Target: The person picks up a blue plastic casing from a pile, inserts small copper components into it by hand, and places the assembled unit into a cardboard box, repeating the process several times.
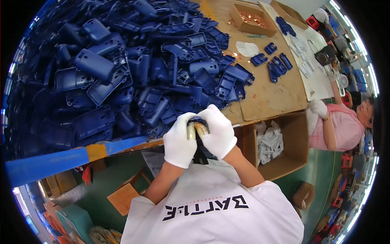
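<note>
Workshop floor (91, 189): green, visible below the surface (270, 97) that I watch from above on my remote feed.
Heap, left and far: loose blue housings (95, 64), jumbled at many tilts.
Stool, left and near: a wooden stool (123, 199) on the floor.
Left hand (178, 140): white-gloved, fingers curled and pinching one side of the dark-blue part.
Dark-blue part (197, 119): between both sets of fingertips, at the near edge of the surface; mostly covered, so I can't make out its shape.
Right hand (219, 132): white-gloved, pinching the other side.
Step in hand: I judge it to be two-handed fingertip work on this one part.
Next move: to my mind, calls for a steady grip and even thumb pressure.
Cartons, right: copper-coloured pieces (252, 18) in the far one, white parts (270, 142) in the near one.
Far right: a co-worker (341, 126) in pink.
</note>
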The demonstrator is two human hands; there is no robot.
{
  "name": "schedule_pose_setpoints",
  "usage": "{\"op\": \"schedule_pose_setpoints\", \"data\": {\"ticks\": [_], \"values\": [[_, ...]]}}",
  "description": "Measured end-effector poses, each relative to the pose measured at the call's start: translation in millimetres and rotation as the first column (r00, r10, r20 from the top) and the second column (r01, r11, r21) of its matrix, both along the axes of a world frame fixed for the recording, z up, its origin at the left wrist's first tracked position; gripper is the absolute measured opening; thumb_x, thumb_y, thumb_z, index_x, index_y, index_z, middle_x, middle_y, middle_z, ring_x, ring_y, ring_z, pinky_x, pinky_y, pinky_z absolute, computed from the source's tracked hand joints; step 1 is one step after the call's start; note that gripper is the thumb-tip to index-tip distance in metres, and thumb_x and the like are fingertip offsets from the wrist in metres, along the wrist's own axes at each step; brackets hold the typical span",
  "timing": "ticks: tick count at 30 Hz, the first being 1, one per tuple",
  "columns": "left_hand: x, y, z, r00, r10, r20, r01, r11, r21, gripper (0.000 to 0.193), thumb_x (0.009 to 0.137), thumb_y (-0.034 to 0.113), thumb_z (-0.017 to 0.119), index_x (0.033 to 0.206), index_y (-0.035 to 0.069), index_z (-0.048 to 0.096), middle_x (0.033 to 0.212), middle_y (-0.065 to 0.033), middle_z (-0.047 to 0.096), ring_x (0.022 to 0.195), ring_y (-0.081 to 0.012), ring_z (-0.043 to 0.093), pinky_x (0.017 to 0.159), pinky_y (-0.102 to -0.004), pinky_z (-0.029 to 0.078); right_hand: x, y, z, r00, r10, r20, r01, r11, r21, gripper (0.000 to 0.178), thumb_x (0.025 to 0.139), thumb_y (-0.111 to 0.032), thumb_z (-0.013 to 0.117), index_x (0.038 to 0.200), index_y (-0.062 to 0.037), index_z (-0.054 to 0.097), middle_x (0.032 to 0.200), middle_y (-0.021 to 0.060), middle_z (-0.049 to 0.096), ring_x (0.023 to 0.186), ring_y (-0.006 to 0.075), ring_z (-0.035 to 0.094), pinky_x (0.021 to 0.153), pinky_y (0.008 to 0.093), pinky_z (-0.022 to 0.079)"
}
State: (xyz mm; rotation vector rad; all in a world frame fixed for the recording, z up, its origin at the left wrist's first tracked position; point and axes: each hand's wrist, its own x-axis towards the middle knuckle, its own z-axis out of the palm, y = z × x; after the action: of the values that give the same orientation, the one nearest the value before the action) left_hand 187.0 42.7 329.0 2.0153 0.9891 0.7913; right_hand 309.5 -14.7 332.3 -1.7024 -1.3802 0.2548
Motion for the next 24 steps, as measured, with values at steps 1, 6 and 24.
{"op": "schedule_pose_setpoints", "data": {"ticks": [1,6,24], "values": [[1,1,-1,1.0,0.003,0.018,-0.003,0.999,0.035,0.022,0.089,0.002,0.057,0.109,0.011,0.061,0.096,-0.0149,0.069,0.086,-0.0371,0.067,0.073,-0.0416,0.054,-3,0,1,1.0,-0.02,0.018,0.02,1.0,-0.014,0.02,0.076,0.005,0.065,0.093,-0.0036,0.059,0.085,0.0142,0.055,0.073,0.0352,0.058,0.064,0.0374,0.048],[18,9,6,0.998,-0.06,-0.01,0.06,0.994,0.087,0.017,0.088,0.0,0.058,0.102,0.009,0.059,0.089,-0.0155,0.067,0.081,-0.0363,0.067,0.069,-0.0418,0.053,10,-2,5,0.998,-0.045,0.04,0.046,0.999,-0.021,0.021,0.077,0.003,0.064,0.095,-0.0039,0.058,0.086,0.0143,0.053,0.075,0.0363,0.058,0.065,0.0401,0.048],[75,22,-2,0.978,-0.178,0.107,0.187,0.979,-0.083,0.043,0.088,0.0,0.064,0.129,0.006,0.055,0.107,-0.0188,0.068,0.094,-0.0282,0.07,0.082,-0.0341,0.055,52,-20,-21,0.942,-0.336,-0.01,0.336,0.941,0.025,0.045,0.08,0.005,0.06,0.124,-0.0063,0.058,0.11,0.018,0.064,0.103,0.0361,0.063,0.088,0.0383,0.051]]}}
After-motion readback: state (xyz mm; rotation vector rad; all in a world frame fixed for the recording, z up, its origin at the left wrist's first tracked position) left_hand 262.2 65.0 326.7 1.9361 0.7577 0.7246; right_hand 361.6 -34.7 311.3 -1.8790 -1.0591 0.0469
